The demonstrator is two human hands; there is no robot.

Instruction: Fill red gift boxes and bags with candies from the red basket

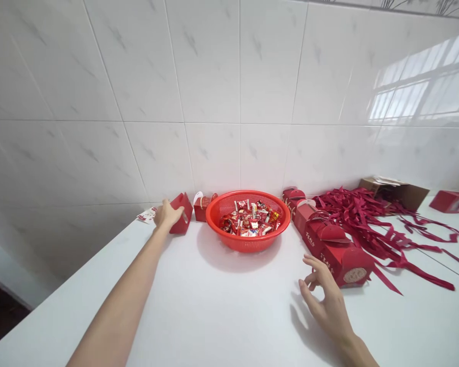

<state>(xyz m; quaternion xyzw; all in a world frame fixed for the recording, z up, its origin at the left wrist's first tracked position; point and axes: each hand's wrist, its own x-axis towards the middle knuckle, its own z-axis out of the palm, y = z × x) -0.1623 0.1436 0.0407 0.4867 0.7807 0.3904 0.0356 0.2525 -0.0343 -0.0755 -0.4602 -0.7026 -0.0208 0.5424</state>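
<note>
left hand (166, 215) grasping red box (181, 226), thumb against its side, other fingertips hidden; box near left edge of white table (214, 311), left of red basket (248, 245) holding wrapped candies (249, 222). right hand (326, 303) released, fingers loosely curled, near row of closed boxes (325, 244); magenta ribbons (346, 204) heaped right of row.

Sweets (252, 223) lie in the basket (248, 245), with boxes (344, 261) on both sides and ribbons (346, 203) farther right.

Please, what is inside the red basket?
The red basket holds a heap of small wrapped sweets, mostly red. The lower sweets and the basket's bottom are covered.
</note>
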